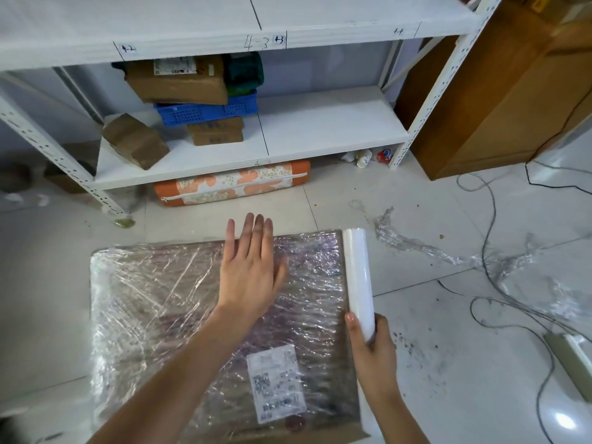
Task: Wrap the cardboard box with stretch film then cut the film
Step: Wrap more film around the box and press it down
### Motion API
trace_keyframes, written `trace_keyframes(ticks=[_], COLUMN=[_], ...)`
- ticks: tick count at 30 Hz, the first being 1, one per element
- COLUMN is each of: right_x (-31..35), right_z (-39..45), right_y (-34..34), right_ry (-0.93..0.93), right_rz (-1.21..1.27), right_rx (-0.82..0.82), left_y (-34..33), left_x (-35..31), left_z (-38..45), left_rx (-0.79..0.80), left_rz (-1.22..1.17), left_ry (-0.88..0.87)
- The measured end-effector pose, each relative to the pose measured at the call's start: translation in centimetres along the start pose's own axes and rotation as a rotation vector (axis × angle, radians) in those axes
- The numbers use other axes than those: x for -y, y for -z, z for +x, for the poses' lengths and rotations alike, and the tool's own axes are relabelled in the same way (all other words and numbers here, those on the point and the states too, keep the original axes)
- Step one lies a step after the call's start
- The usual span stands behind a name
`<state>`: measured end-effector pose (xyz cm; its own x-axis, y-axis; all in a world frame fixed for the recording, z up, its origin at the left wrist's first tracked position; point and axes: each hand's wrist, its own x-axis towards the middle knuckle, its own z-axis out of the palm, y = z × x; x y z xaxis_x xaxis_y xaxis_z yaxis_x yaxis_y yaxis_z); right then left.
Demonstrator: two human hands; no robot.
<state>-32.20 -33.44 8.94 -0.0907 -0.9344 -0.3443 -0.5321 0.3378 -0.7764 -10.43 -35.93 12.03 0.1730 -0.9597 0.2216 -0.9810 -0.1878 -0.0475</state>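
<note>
A flat cardboard box (153, 302) lies on the tiled floor, covered in shiny, wrinkled stretch film, with a white shipping label (277, 382) showing through near its front. My left hand (251, 267) rests flat on the box's far part, fingers spread and pointing away. A white roll of stretch film (358, 277) lies along the box's right edge. My right hand (373, 344) grips the roll's near end. The film runs from the roll onto the box.
A white metal shelf (320, 133) stands behind with cardboard boxes and a blue crate (205, 112). An orange flowered cushion (230, 184) lies under it. Crumpled film scraps (416, 245), cables (490, 251) and a power strip (573, 354) lie to the right.
</note>
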Motion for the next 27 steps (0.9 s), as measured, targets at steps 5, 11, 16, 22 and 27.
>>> trace_keyframes(ticks=[5,11,16,22,27], right_x=[-0.3,-1.0,-0.5,0.7,0.6], right_z=[0.5,0.6,1.5,3.3,3.5], right_y=[0.1,0.5,2.3,2.5,1.8], right_ry=[-0.017,-0.062,-0.094,0.011,0.078], right_rz=[0.045,0.121,0.194,0.202,0.193], right_rx=[0.037,0.104,0.231,0.297,0.304], left_y=[-2.1,-1.2,-1.1,-0.8,0.3], left_x=[-3.0,-3.3,-4.0,-4.2,-4.8], left_z=[-0.5,1.3,2.5,3.2,5.2], left_rx=[0.092,0.024,0.058,0.165,0.296], left_rz=[-0.008,-0.093,-0.048,-0.018,-0.062], left_ry=[-0.142,0.021,0.085,0.073,0.172])
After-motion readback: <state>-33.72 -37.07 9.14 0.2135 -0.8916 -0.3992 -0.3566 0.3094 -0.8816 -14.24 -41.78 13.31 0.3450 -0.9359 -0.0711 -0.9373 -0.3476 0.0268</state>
